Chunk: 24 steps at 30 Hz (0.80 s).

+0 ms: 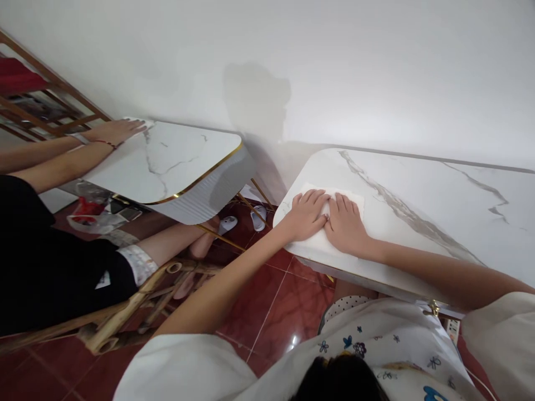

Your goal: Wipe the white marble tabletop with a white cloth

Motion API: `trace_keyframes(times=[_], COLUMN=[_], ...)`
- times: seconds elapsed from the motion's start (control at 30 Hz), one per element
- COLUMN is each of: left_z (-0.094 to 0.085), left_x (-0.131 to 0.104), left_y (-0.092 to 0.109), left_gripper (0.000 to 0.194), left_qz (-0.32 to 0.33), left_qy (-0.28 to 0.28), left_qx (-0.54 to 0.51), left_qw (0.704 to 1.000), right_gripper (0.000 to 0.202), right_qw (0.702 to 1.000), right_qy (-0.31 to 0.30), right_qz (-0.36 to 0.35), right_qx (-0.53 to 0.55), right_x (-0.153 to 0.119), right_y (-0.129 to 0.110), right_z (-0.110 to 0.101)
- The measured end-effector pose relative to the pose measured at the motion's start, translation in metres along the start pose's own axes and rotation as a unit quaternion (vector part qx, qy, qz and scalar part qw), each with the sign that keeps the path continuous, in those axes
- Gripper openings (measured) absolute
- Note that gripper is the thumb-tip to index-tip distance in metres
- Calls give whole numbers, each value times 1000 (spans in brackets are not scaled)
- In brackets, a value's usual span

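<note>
A white cloth or paper sheet lies flat near the left end of a white marble-patterned table. My left hand rests palm down on it, fingers stretched toward the wall. Beside it, my right hand presses flat on the same white sheet, its fingers also extended. The two hands touch or nearly touch at the thumbs. Most of the sheet is hidden beneath them, so I cannot tell whether it is cloth or paper.
To the left, another person's hands lie on a white sheet on a second marble-patterned table with a gold edge. That person sits on a bamboo seat. White slippers stand on red floor tiles. A wall runs behind both tables.
</note>
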<state>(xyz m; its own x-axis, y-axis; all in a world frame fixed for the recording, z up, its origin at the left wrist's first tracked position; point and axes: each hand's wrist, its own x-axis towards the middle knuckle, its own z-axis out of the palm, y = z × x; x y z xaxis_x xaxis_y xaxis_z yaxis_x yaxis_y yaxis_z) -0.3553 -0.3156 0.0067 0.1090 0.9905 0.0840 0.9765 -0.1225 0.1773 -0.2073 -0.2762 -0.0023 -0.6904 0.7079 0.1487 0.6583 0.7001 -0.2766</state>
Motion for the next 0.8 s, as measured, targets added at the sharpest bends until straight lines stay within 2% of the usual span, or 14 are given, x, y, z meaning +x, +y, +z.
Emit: trace_keyframes(times=[0.3,0.8], left_z=[4,6], left_x=[67,157], left_y=[-26,-48], left_gripper=[49,46], left_qz=[62,14], left_qy=[0,18], left_qx=[-11,-50], left_qw=[998,999], right_gripper=[51,42], right_qw=[998,997], right_qy=[51,72], right_qz=[39,-1], right_qx=[14,17], right_x=[51,140], right_y=[36,98], right_z=[9,6])
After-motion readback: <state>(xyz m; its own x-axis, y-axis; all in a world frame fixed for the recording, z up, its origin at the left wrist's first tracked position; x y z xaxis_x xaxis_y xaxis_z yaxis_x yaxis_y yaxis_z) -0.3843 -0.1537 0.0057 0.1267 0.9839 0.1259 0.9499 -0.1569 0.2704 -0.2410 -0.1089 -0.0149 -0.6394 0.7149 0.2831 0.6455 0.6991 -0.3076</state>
